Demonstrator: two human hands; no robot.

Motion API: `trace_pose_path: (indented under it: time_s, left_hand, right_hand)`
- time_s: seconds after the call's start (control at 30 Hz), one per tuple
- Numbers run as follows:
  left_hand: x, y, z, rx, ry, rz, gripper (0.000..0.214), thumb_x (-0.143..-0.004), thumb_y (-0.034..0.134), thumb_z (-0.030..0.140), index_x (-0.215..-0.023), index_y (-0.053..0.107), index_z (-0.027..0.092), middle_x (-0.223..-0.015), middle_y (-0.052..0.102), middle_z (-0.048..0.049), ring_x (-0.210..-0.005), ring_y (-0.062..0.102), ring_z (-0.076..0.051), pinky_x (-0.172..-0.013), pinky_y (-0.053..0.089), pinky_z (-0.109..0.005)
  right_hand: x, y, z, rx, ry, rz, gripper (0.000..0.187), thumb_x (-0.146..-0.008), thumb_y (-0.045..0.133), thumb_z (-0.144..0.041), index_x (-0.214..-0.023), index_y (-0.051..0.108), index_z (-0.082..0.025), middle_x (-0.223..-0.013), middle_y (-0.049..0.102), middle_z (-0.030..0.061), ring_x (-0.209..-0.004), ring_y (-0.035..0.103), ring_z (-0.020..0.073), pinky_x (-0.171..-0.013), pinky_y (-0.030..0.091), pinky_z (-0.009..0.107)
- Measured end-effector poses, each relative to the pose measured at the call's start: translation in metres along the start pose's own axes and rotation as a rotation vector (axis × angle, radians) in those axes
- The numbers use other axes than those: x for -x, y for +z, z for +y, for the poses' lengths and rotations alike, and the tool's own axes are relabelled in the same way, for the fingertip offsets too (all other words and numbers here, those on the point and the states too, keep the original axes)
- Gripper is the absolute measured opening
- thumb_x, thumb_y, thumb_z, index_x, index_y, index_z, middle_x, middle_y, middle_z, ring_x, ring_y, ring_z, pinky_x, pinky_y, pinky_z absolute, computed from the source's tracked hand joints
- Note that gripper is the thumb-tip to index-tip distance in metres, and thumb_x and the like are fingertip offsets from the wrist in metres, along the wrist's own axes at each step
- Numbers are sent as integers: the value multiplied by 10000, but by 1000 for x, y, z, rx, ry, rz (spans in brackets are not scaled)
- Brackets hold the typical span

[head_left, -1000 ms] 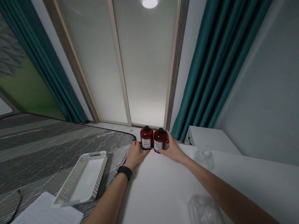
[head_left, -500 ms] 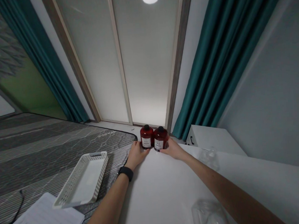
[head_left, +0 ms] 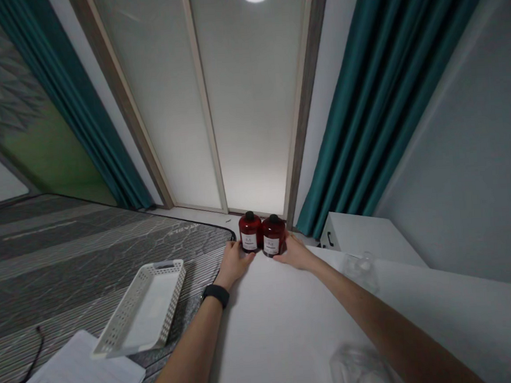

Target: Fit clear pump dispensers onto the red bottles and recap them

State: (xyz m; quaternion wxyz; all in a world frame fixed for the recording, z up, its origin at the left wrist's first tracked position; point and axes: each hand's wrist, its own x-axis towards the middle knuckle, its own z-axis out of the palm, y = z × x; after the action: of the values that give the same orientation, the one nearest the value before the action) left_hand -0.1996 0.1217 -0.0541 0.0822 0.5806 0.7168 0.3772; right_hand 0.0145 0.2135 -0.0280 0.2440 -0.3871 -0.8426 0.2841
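Two dark red bottles with black caps and white labels stand upright, side by side and nearly touching, at the far end of the white table. My left hand [head_left: 235, 263], with a black watch on the wrist, grips the left red bottle [head_left: 250, 228] at its lower left side, the thumb in front of its base. Around the lower right side of the right red bottle [head_left: 273, 232] curls my right hand [head_left: 298, 253], thumb across the front near its base. The fingers behind both bottles are partly hidden.
On the white table [head_left: 273, 324], clear plastic containers lie near the right forearm, one close [head_left: 359, 371] and one farther off [head_left: 361, 270]. To the left, a white basket [head_left: 175, 296] and papers [head_left: 76, 379] rest on a grey patterned surface. A white cabinet [head_left: 372, 236] stands beyond at right.
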Motion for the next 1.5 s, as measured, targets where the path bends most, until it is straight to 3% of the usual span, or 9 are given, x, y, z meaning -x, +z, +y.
trace_pose_path:
  time_s: [0.47,0.77,1.27,1.5]
  left_hand:
    - [-5,6,-14,44,-28,11,394,-782,725,332,-1117,673,130,-1051,619,-115,-1000,615,-269,-925,506,-368]
    - [-6,6,-14,54,-44,-2,402,-796,723,316,-1159,672,151,-1019,630,-110,-972,624,-273,-923,508,-388]
    - [-5,5,-10,56,-66,-9,428,-801,716,297,-1184,643,123,-1050,642,-131,-997,637,-276,-927,502,-381]
    - [-4,6,-9,53,-74,-4,420,-799,715,289,-1181,633,134,-1066,647,-135,-998,645,-268,-932,503,-377]
  right_hand:
    - [-6,6,-2,139,60,-10,960,-684,781,-302,-1488,266,-197,-1236,642,131,-1230,518,361,-990,366,435]
    - [-4,8,-4,118,71,23,977,-678,807,-303,-1484,256,-244,-1270,619,120,-1266,500,365,-1020,355,470]
    - [-3,10,-4,87,83,29,935,-686,794,-285,-1468,287,-212,-1323,585,163,-1323,443,378,-1035,341,509]
    - [-1,7,2,9,31,8,967,-688,795,-268,-1495,268,-194,-1349,572,168,-1267,510,351,-1022,397,477]
